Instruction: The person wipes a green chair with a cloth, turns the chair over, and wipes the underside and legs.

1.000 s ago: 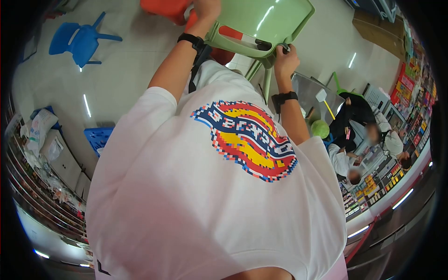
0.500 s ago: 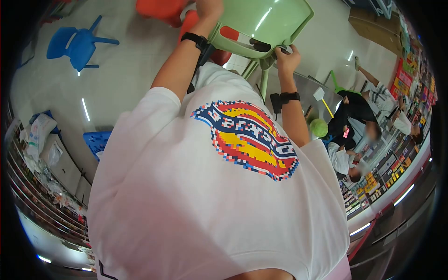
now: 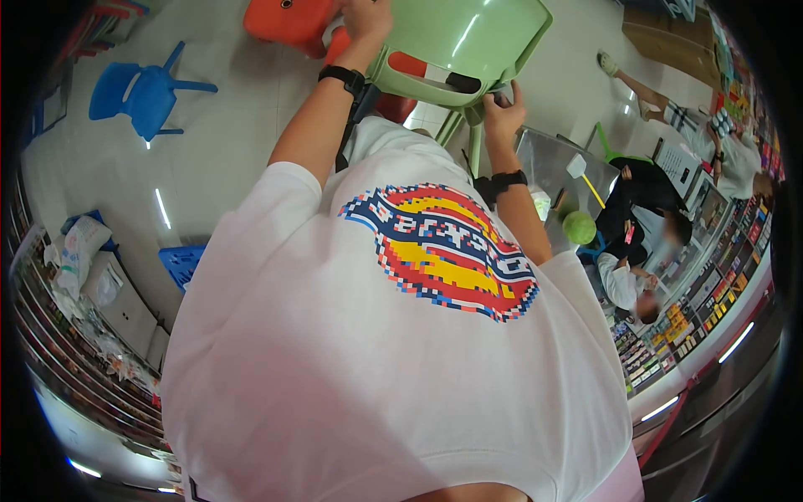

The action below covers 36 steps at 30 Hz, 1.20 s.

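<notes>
A light green plastic chair fills the top centre, its backrest slot facing me and its legs below. My left hand is at the chair's left edge; the frame's top cuts off its fingers, so its grip does not show. Close by the chair's right lower corner is my right hand, fingers closed around something small and dark that I cannot make out. An orange-red plastic stool or chair lies just left of my left hand, and more orange-red plastic shows through the slot.
A blue chair stands on the tiled floor to the left. On the right, a glass-like tabletop holds a round green object. Several people sit or stand near stocked shelves. A cardboard box is at upper right.
My hands and the green chair have shifted slightly left in view. A person on the right has moved a leg, and the surroundings have shifted a little with my head.
</notes>
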Tool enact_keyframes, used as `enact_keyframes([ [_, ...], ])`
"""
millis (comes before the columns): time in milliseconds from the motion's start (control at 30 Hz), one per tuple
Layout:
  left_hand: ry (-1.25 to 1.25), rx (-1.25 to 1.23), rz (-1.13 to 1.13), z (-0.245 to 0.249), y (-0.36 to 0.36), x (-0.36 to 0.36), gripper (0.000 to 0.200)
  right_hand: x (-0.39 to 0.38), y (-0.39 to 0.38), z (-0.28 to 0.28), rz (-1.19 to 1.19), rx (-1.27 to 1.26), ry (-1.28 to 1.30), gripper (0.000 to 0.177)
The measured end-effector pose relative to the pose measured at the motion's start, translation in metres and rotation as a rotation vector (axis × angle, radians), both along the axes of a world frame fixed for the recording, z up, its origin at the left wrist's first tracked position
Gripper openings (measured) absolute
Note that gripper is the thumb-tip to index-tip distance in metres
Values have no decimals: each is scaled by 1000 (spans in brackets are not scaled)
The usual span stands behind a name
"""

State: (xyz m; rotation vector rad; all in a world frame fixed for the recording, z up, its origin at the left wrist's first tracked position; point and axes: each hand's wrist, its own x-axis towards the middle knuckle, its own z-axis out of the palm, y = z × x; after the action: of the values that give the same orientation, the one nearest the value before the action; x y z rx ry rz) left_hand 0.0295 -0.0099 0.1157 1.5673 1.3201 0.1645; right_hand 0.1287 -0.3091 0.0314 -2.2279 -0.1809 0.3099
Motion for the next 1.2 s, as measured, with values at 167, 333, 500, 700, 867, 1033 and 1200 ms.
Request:
enact_keyframes([
  [167, -39, 64, 8, -8, -3, 1, 65, -5, -2, -1, -259, 261, 340, 64],
  [333, -102, 16, 36, -19, 0, 2, 61, -4, -22, -14, -325, 346, 549, 66],
  [500, -94, 84, 93, -40, 0, 2, 59, -9, -21, -3, -291, 353, 581, 59],
  [700, -129, 39, 24, -83, 21, 3, 61, -12, -30, -20, 94, 87, 132, 41],
  [867, -549, -312, -249, -117, 29, -58, 73, -19, -16, 9, 199, -156, 17, 41],
  [1033, -92, 11, -528, -152, -24, -179, 90, -17, -21, 12, 276, -286, -3, 38],
  [1200, 190, -350, -428, -142, -64, -214, 54, -1, -24, 0, 424, -423, -57, 33],
])
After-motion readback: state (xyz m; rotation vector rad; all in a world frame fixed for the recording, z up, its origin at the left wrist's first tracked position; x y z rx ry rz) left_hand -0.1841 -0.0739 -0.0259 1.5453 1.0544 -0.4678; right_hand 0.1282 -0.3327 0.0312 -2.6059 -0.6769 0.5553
